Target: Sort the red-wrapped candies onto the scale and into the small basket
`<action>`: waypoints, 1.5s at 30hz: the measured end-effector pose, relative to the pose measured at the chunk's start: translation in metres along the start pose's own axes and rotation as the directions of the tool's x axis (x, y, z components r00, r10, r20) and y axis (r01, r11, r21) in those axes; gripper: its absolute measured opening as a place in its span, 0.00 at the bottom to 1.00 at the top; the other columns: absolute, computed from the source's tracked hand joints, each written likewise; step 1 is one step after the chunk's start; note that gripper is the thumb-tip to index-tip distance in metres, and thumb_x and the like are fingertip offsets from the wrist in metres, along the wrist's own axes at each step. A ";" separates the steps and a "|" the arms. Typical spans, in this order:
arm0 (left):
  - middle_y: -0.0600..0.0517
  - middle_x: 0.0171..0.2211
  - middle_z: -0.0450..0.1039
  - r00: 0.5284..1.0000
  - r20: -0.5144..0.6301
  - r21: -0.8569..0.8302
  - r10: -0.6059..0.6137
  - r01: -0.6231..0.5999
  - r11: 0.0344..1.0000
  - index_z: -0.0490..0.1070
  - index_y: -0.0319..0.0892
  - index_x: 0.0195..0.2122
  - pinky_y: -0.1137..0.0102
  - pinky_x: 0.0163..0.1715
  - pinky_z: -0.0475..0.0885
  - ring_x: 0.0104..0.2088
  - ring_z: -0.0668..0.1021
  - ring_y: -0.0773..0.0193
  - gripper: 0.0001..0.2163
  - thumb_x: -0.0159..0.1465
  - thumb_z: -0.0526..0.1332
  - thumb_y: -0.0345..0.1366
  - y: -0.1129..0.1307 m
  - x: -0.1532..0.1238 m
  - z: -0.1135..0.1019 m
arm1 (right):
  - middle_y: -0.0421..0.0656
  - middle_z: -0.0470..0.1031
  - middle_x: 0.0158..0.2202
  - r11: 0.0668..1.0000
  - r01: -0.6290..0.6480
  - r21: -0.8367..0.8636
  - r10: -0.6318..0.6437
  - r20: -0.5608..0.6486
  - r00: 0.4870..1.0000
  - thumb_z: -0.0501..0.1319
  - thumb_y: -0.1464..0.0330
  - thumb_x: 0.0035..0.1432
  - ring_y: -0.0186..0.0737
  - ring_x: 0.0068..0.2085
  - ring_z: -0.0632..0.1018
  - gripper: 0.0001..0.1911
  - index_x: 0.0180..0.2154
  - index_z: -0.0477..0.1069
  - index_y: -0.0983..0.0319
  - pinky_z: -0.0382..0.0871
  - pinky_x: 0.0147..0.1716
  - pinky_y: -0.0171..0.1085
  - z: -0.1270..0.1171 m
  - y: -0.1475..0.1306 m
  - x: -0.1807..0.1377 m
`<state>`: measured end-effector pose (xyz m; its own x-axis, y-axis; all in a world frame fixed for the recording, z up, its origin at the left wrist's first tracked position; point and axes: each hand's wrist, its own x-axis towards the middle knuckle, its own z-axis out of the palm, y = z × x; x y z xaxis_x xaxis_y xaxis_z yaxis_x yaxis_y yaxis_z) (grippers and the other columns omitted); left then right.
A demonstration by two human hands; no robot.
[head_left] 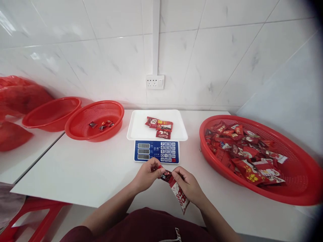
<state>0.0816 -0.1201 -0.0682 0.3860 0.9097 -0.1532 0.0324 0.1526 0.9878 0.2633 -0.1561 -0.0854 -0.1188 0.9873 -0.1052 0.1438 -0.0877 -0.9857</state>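
My left hand (147,175) pinches one end of a small dark red snack packet (166,176) between thumb and fingers. Closed at the packet's other side, my right hand (189,185) also grips a red-and-white snack packet (180,196) that hangs down below it. Both hands are in front of the blue keypad panel of a digital scale (156,152). On the scale's white tray (136,126) lie several red snack packets (163,126), one with yellow print. The digits on the scale's displays are too faint to read surely.
At the right, a large red basket (300,181) holds many red wrapped snacks. Left of the scale, a red basket (75,125) contains several small packets, and another red basket (37,117) stands farther left. Red plastic bags (21,95) lie at the far left. A socket (154,82) is on the tiled wall.
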 end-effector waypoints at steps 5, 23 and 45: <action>0.56 0.21 0.62 0.998 0.058 0.288 0.011 -0.027 0.957 0.59 0.44 0.23 0.69 0.26 0.59 0.24 0.65 0.65 0.15 0.61 0.56 0.47 0.001 -0.001 -0.001 | 0.40 0.69 0.21 0.997 0.020 -0.077 -0.023 -0.035 0.999 0.57 0.53 0.54 0.44 0.25 0.68 0.14 0.22 0.66 0.52 0.60 0.28 0.42 -0.002 -0.005 0.000; 0.55 0.21 0.62 0.992 0.025 0.255 0.120 -0.122 0.959 0.60 0.44 0.21 0.68 0.27 0.59 0.25 0.64 0.65 0.16 0.62 0.56 0.47 0.016 -0.006 -0.004 | 0.36 0.65 0.17 0.938 -0.111 0.328 0.110 0.022 0.994 0.64 0.49 0.48 0.35 0.20 0.62 0.20 0.20 0.64 0.57 0.54 0.21 0.35 0.008 0.001 0.009; 0.46 0.38 0.72 0.888 -0.230 0.865 0.398 -0.001 0.503 0.73 0.42 0.34 0.62 0.45 0.68 0.43 0.73 0.55 0.09 0.63 0.56 0.41 0.062 0.096 -0.086 | 0.35 0.59 0.14 0.906 -0.235 0.353 0.223 0.075 0.972 0.62 0.51 0.49 0.33 0.16 0.57 0.14 0.25 0.71 0.53 0.45 0.18 0.35 -0.002 0.030 0.011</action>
<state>0.0413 0.0102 -0.0240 0.1434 0.9574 0.2507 0.8128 -0.2584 0.5220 0.2681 -0.1472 -0.1161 -0.1574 0.9302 -0.3316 -0.1891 -0.3580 -0.9144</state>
